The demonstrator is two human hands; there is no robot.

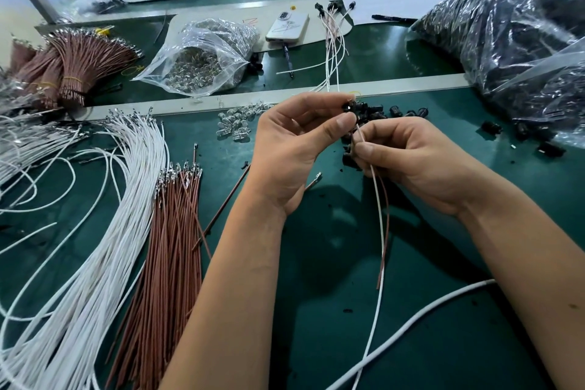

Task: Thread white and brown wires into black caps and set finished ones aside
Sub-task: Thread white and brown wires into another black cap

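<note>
- The left hand (294, 149) pinches a black cap (348, 107) between thumb and fingertips, raised above the green table (316, 279).
- The right hand (408, 161) pinches a white wire (378, 199) and a brown wire (385, 215) together just below the cap, fingers curled round them.
- The wire pair runs up into the cap at a slight lean toward the left hand; its long axis is close to upright, with the loose tails hanging down toward the person and the brown end stopping short of the white one.
- Whether the wire tips are fully seated inside the cap is hidden by the fingers.
- Just behind the hands lies a scatter of loose caps (380, 111).
- Farther back, a small bunch of finished pieces (332, 32) lies set aside, caps pointing away.
- To the left, a big fan of white wires (104, 225) and a bundle of brown wires (171, 241) remain, so by my reading most of the job is still ahead.
</note>
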